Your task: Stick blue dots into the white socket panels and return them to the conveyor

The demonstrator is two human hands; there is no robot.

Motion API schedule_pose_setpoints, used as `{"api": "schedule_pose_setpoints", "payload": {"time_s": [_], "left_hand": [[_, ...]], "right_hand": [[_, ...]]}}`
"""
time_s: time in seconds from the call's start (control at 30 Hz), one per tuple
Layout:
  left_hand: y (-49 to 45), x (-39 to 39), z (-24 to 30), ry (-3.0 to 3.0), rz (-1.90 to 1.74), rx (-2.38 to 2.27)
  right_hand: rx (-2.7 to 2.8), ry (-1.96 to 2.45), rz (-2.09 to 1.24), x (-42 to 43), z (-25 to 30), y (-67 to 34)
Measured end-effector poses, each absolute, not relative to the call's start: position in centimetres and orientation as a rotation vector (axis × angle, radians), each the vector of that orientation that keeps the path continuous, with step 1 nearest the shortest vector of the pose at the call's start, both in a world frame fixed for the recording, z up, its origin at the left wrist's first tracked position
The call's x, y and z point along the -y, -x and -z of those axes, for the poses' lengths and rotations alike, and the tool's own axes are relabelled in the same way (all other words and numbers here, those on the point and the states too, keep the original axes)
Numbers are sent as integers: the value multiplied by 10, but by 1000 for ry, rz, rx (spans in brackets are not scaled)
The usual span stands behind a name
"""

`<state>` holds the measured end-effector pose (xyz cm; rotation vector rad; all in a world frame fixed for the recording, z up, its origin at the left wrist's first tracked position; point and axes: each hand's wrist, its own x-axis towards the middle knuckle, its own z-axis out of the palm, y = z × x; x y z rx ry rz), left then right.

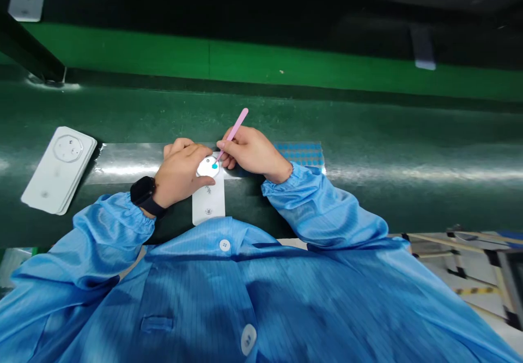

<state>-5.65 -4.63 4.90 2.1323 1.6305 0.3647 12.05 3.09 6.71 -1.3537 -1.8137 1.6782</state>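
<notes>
Centrally, on a glossy green worktop [368,134], the left hand [180,172] curves over a white octagonal patch [206,167] lying on a white card [208,202]; whether that grip holds the patch cannot be told. The right hand [253,153] pinches slim pink tweezers [233,133], their tip at a teal dot [214,165] on the patch. A stack of white cards [58,169] lies well left; a blue dotted sheet [302,153] sits just behind the right hand.

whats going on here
A person in a blue smock is working at a green bench. Their right hand holds pink tweezers, with the tip at a teal dot on a white piece. Their left hand rests against that piece, which sits at the top of a white card. A stack of white cards lies off to the left, and a blue dotted sheet lies beyond the right hand.
</notes>
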Motion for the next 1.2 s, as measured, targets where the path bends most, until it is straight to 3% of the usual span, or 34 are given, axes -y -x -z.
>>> {"api": "schedule_pose_setpoints", "payload": {"time_s": [1.2], "left_hand": [[60, 49, -50, -2193, -413, -1593]], "right_hand": [[2022, 1276, -1466, -28, -57, -124]]}}
